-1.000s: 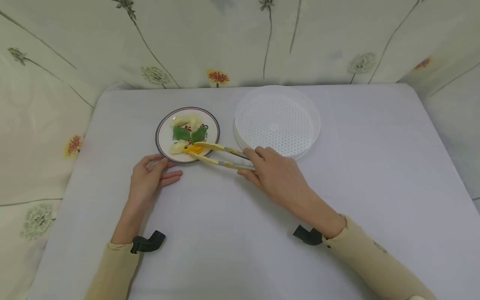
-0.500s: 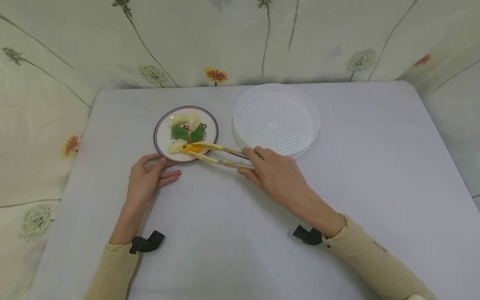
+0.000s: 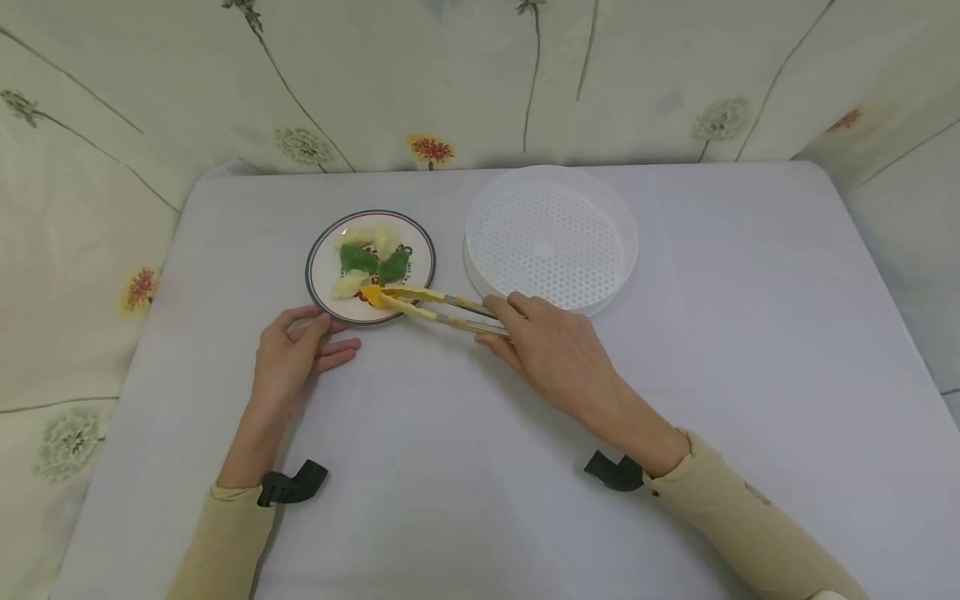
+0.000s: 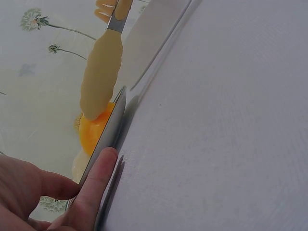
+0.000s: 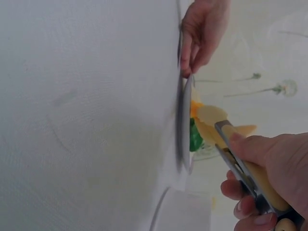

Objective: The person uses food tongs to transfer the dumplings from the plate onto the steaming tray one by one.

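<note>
My right hand point(image 3: 558, 354) grips a pair of tongs point(image 3: 450, 311) with cream tips and metal shanks. The tips reach over the near side of a round white plate point(image 3: 324, 275) with a dark rim line. Between them is a glossy orange dumpling-like piece point(image 3: 372, 295), seen close up in the left wrist view. Two green pieces point(image 3: 358, 258) and several pale cream pieces point(image 3: 348, 286) lie beside it on the plate. My left hand point(image 3: 288, 354) pinches the plate's near-left rim, thumb above and fingers beneath, as the left wrist view point(image 4: 91, 187) shows.
A round white perforated steamer tray point(image 3: 551, 242) with a raised wall stands right of the plate, near the far table edge. White cloth point(image 3: 450, 467) covers the table. A flower-printed curtain point(image 3: 630, 83) hangs behind it.
The tongs' tips have drawn closer together on the orange piece, which has shifted slightly left and changed its tilt. The left hand keeps its hold on the plate.
</note>
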`<state>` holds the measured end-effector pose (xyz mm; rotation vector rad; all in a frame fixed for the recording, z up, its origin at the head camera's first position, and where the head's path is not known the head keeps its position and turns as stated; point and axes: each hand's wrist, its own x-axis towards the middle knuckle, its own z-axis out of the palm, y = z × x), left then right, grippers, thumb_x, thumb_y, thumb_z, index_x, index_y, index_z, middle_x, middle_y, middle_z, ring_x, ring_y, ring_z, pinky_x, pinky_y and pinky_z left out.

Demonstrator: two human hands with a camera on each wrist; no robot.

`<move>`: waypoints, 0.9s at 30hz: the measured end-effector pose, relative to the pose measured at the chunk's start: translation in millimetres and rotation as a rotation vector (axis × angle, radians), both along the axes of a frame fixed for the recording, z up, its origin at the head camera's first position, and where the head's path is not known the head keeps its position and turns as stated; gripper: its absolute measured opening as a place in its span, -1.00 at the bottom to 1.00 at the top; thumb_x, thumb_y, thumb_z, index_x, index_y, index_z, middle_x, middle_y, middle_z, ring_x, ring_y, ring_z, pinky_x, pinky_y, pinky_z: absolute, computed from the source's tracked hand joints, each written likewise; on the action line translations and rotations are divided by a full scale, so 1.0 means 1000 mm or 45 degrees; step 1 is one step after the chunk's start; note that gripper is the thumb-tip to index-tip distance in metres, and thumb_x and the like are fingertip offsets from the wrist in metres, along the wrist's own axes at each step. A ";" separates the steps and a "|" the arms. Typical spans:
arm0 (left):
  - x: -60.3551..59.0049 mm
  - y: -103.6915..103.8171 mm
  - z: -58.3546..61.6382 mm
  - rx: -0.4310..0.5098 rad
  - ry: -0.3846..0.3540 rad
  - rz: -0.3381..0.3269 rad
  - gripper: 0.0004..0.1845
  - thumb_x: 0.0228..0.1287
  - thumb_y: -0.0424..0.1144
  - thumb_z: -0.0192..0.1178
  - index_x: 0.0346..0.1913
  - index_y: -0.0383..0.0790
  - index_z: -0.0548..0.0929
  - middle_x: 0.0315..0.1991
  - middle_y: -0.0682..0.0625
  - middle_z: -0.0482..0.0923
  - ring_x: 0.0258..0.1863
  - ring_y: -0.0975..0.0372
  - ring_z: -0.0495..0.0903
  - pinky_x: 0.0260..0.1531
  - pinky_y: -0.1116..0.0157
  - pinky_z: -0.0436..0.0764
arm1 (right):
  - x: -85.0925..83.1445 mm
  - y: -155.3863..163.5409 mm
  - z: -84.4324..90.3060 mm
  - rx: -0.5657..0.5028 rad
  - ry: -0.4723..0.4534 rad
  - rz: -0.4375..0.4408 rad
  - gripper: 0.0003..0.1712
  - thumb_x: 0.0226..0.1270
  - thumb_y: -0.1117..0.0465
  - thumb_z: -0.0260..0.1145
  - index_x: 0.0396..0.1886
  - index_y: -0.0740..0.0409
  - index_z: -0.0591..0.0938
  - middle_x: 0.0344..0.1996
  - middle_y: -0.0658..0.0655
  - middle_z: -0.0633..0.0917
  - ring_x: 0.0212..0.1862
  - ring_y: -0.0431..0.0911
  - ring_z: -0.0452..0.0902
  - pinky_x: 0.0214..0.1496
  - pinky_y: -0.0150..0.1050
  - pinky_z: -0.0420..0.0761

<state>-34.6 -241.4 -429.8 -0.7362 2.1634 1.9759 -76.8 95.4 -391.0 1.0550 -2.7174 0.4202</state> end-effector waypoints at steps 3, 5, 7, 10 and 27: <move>0.000 0.000 0.000 0.001 0.014 0.003 -0.38 0.73 -0.13 0.06 0.63 -0.34 0.20 -0.02 -0.01 0.73 -0.32 0.37 0.88 -0.10 0.33 0.91 | 0.000 0.001 0.000 -0.004 0.009 -0.001 -0.58 0.59 -0.12 0.35 0.21 0.03 0.62 -0.36 -0.01 0.62 -0.48 -0.14 0.41 -0.64 -0.35 0.35; 0.000 0.000 0.001 0.005 0.021 0.006 -0.38 0.72 -0.13 0.07 0.62 -0.35 0.21 -0.04 0.01 0.73 -0.32 0.36 0.88 -0.10 0.33 0.91 | 0.000 0.001 0.000 -0.007 0.016 -0.001 -0.57 0.59 -0.12 0.35 0.22 0.03 0.62 -0.36 -0.01 0.61 -0.48 -0.14 0.40 -0.64 -0.35 0.35; 0.000 0.000 0.001 0.004 0.025 0.005 -0.38 0.72 -0.13 0.07 0.62 -0.35 0.21 -0.06 0.03 0.74 -0.32 0.36 0.88 -0.11 0.33 0.91 | 0.001 0.002 0.001 -0.008 0.021 -0.004 -0.57 0.59 -0.12 0.35 0.22 0.04 0.62 -0.37 -0.01 0.60 -0.48 -0.13 0.40 -0.64 -0.34 0.35; 0.000 0.000 0.002 0.000 0.022 0.001 -0.38 0.72 -0.12 0.07 0.62 -0.35 0.21 -0.06 0.04 0.74 -0.32 0.36 0.88 -0.11 0.33 0.91 | 0.002 0.003 0.001 -0.008 0.016 -0.017 -0.57 0.60 -0.12 0.35 0.23 0.03 0.61 -0.37 0.00 0.58 -0.47 -0.13 0.39 -0.62 -0.34 0.36; 0.002 0.003 0.007 0.026 0.033 0.002 -0.40 0.72 -0.18 0.05 0.61 -0.38 0.20 -0.15 0.15 0.74 -0.34 0.37 0.88 -0.11 0.32 0.91 | 0.006 0.040 0.028 -0.112 0.119 -0.147 -0.49 0.54 -0.07 0.42 0.27 0.15 0.64 -0.23 0.11 0.72 -0.40 -0.06 0.55 -0.57 -0.18 0.62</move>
